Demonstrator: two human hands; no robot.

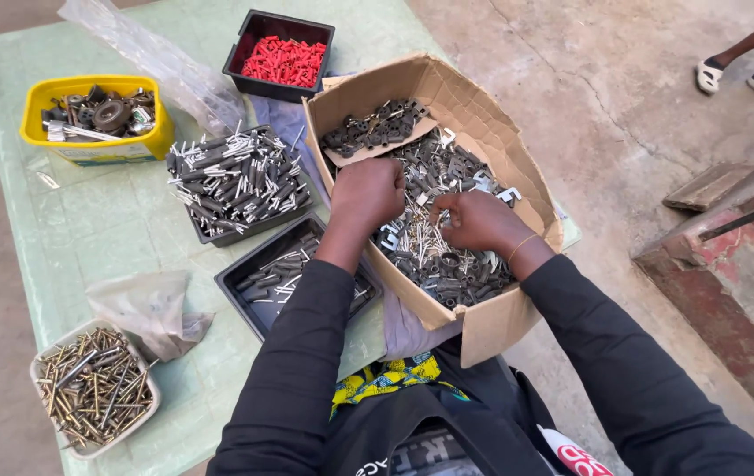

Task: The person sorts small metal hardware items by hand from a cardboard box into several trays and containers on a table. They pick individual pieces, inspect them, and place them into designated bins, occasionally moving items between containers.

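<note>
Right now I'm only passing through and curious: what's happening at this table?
A person in black sleeves has both hands in an open brown cardboard box of small grey metal parts. The left hand and right hand are curled among the pieces. On the green-covered table stand a black tray of silvery pins, a black tub of red plastic plugs and a yellow tub of mixed hardware.

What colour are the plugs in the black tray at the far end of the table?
Red; the plugs show clearly in the head view, in the black tray.

An open brown carton [482,330] stands at the table's right edge. A clear plastic bag [152,53] lies behind, a crumpled one [152,308] in front.
</note>
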